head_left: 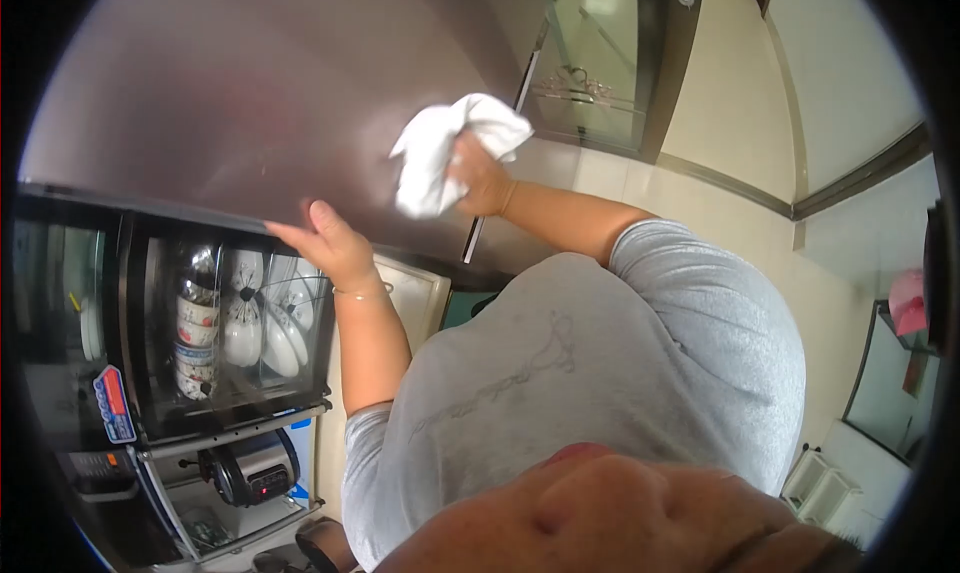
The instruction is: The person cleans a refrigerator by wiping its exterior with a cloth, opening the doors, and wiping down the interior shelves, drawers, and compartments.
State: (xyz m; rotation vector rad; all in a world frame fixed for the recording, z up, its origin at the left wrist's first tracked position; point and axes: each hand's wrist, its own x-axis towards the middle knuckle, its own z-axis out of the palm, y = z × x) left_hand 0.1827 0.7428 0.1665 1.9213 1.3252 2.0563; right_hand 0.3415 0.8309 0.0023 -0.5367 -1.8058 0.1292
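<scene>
My right hand (482, 180) is closed around a crumpled white cloth (432, 151), which lies against a large glossy dark brown panel (250, 93). The cloth and fingers are slightly blurred. My left hand (340, 248) is at the panel's lower edge, thumb raised and fingers stretched to the left, holding nothing. Whether those fingertips touch the edge I cannot tell. A thin bracelet circles each wrist.
At left stands a black glass-fronted cabinet (140, 323) with stacked bowls (196, 333) and white dishes (283, 343). Below it, a dark round-bodied appliance (250, 470) sits on a metal rack. A framed glass door (590, 63) is at upper right.
</scene>
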